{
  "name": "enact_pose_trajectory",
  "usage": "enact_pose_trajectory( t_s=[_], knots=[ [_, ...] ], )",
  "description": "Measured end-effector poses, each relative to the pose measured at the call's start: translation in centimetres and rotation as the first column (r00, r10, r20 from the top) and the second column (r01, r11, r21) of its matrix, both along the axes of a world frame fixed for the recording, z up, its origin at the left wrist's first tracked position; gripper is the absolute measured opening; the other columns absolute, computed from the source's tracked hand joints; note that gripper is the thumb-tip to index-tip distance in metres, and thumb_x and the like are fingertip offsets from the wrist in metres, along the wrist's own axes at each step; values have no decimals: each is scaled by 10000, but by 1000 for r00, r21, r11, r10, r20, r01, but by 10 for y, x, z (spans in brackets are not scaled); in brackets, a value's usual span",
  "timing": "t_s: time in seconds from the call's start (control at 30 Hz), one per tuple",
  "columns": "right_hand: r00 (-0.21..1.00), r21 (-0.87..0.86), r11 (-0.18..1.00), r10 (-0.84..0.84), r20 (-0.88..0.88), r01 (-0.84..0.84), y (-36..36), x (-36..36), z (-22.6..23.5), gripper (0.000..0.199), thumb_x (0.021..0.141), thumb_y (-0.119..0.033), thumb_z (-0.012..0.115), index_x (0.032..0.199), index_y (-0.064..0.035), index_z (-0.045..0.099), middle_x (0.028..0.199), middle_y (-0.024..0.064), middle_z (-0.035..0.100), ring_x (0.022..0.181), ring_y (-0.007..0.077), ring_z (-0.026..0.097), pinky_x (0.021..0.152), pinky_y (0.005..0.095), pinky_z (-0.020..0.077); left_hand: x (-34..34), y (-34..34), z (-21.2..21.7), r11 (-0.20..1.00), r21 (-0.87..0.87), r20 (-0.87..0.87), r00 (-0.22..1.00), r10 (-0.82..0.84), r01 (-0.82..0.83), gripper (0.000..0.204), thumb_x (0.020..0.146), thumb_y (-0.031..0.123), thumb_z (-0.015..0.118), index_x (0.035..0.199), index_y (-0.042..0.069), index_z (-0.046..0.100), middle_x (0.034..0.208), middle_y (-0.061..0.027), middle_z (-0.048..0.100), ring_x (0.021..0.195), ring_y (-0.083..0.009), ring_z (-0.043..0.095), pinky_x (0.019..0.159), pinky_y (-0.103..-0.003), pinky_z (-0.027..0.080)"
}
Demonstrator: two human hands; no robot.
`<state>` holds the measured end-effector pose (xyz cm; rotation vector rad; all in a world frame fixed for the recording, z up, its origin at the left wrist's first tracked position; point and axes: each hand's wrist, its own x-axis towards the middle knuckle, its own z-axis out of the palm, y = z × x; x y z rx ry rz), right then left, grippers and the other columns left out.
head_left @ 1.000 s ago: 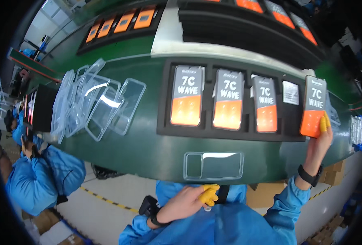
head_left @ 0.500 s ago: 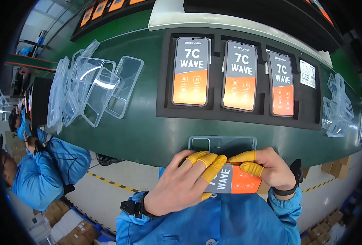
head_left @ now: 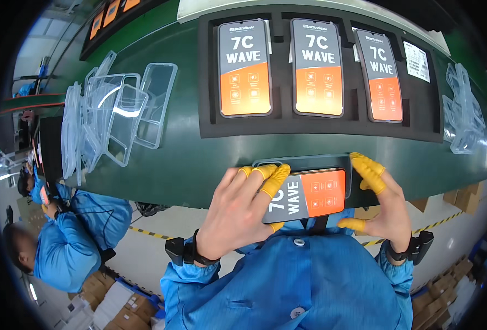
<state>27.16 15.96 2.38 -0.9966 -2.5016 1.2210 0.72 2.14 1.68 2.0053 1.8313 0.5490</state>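
My left hand [head_left: 229,214], in yellow finger cots, is closed on the left end of a smartphone [head_left: 325,191] with a grey and orange front, held sideways at the table's near edge. Just beyond the phone, partly covered by it, lies a clear phone case [head_left: 331,161]. Off the phone's right end, my right hand [head_left: 391,214] is open, thumb and fingers spread and also wearing yellow cots. Its fingertips are by the case's right end; I cannot tell whether they touch it.
A black foam tray [head_left: 320,128] holds three similar smartphones [head_left: 245,69] farther back. Clear cases [head_left: 103,113] are piled at the left on the green table [head_left: 188,159], with more clear cases [head_left: 463,113] at the right. A person in blue [head_left: 84,231] works at the left.
My right hand has let go of the phone and moved right, its fingers opening. The left hand still holds the phone, now uncovered at its right end. The whole view has shifted.
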Motion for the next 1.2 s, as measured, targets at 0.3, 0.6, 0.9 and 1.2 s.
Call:
enact_pose_trajectory(
  t_s=[0.3, 0.6, 0.9, 1.2],
  knots=[
    [997, 121, 989, 80, -10, -78, 0, -1, -14, 671, 570, -118, 905, 1208, -42, 710, 1393, 159, 565, 1148, 350, 608, 986, 406, 496, 11, 2, -12, 995, 29, 93, 991, 93, -96, 787, 546, 208, 905, 1266, 30, 644, 1151, -117, 633, 998, -307, 613, 871, -404, 457],
    [996, 86, 993, 84, -12, -83, 2, -7, -8, 651, 566, -98, 910, 1186, -31, 722, 1392, 183, 574, 1078, 351, 609, 942, 378, 505, -2, -4, 1, 983, 163, -17, 996, 93, -89, 849, 532, 414, 925, 1269, 97, 647, 1265, -112, 624, 1161, -308, 581, 987, -467, 403],
    [990, 132, 982, 139, -18, -135, 10, 0, -14, 732, 516, -98, 922, 1214, -36, 708, 1431, 183, 554, 1053, 351, 606, 928, 407, 504, -38, -9, -16, 993, 20, 195, 975, 107, -113, 896, 448, 347, 973, 1230, 45, 656, 1243, -120, 652, 1202, -350, 575, 1028, -448, 417],
    [983, 115, 982, 160, -91, -149, 17, 5, -23, 657, 567, -69, 877, 1204, -46, 720, 1403, 183, 583, 1018, 352, 619, 931, 406, 503, -34, -15, -32, 987, 128, 211, 975, 70, -99, 701, 466, 419, 946, 1077, 121, 777, 1226, -104, 683, 1194, -341, 597, 990, -466, 417]
  ],
)
